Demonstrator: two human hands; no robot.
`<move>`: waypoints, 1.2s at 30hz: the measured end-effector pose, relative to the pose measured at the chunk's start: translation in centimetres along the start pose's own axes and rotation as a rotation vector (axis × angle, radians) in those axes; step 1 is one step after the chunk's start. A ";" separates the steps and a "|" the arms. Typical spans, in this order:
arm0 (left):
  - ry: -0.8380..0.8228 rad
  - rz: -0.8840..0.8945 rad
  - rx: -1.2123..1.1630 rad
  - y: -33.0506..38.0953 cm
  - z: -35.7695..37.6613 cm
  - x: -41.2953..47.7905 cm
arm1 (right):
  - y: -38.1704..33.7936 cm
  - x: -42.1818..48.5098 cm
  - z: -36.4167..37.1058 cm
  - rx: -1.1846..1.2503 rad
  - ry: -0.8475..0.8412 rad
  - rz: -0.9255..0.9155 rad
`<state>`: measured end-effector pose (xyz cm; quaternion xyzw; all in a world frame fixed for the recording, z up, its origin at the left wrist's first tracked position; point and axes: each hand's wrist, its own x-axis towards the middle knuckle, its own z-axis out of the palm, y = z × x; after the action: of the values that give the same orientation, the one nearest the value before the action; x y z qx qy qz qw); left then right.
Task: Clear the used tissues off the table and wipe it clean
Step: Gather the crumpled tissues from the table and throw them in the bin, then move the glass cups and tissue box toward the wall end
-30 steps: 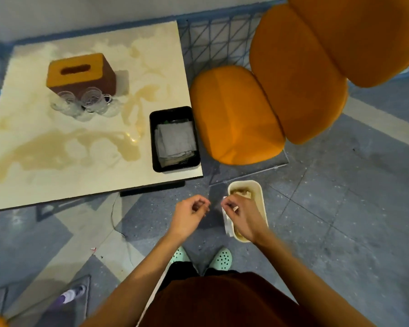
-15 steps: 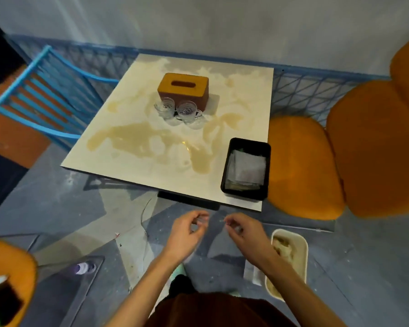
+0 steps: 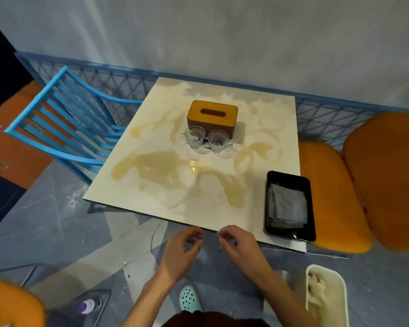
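Note:
The cream marble-patterned table (image 3: 165,192) stands ahead of me with no tissues lying on it. A black tray (image 3: 310,208) at its near right corner holds a folded grey cloth (image 3: 287,206). On the floor to my right, a cream waste bin (image 3: 340,300) contains crumpled tissues (image 3: 318,291). My left hand (image 3: 180,252) and my right hand (image 3: 240,246) hover side by side just off the table's near edge, fingers loosely curled, holding nothing.
An orange tissue box (image 3: 211,115) and two glass cups (image 3: 207,139) sit at the table's far middle. A blue slatted chair (image 3: 64,123) stands left, an orange cushioned chair (image 3: 354,185) right, a blue lattice fence (image 3: 340,114) behind.
My view swung up and left from the bin to the table. My hands moved away from above the bin to the table's near edge; both stay loosely curled.

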<state>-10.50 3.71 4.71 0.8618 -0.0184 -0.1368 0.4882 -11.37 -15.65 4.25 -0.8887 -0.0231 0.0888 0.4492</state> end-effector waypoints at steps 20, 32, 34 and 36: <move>-0.028 0.096 -0.053 0.9 -6.6 12.0 | -3.6 10.4 0.1 0.001 0.207 0.081; 0.000 0.070 0.054 3.3 -7.3 22.8 | -0.6 20.4 -5.1 -0.028 0.124 0.099; 0.021 0.036 0.063 3.7 -7.7 24.5 | 0.0 22.0 -6.0 -0.043 0.099 0.105; 0.025 0.003 0.075 4.1 -7.6 26.1 | 0.9 23.6 -6.8 -0.052 0.071 0.119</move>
<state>16.92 3.61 6.22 0.8811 -0.0190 -0.1246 0.4558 12.98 -18.74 4.26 -0.9025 0.0436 0.0830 0.4204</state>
